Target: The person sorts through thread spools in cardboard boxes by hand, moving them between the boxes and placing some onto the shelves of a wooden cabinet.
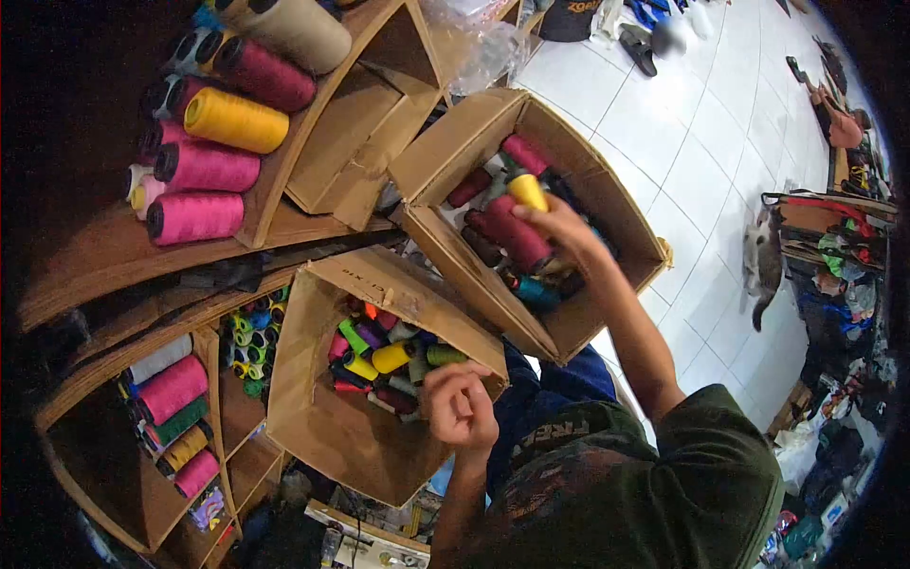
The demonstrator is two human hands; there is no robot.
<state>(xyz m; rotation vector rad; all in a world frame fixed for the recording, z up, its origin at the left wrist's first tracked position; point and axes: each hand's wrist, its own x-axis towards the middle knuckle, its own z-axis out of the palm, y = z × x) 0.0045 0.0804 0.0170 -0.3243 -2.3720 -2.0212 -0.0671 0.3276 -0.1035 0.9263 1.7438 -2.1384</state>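
My right hand [559, 226] is over the upper cardboard box [445, 156], with its fingers closed around a small yellow thread spool [527, 192]. Directly below it lies a large crimson thread cone [517, 235], among dark red, pink and teal cones in that box. My left hand [461, 408] is at the right side of the lower cardboard box [332, 436], its fingers curled in and nothing visible in them. Beside that hand, the lower box holds a jumble of yellow, green, red, grey and purple spools, including a yellow spool [392, 357].
Wooden shelves at left hold several thread cones, among them a yellow cone [237, 120] and a pink cone [196, 218]. Small spools [256, 337] sit behind the lower box. A cat [764, 256] is on the white tiled floor [697, 171], near a cluttered rack [834, 223].
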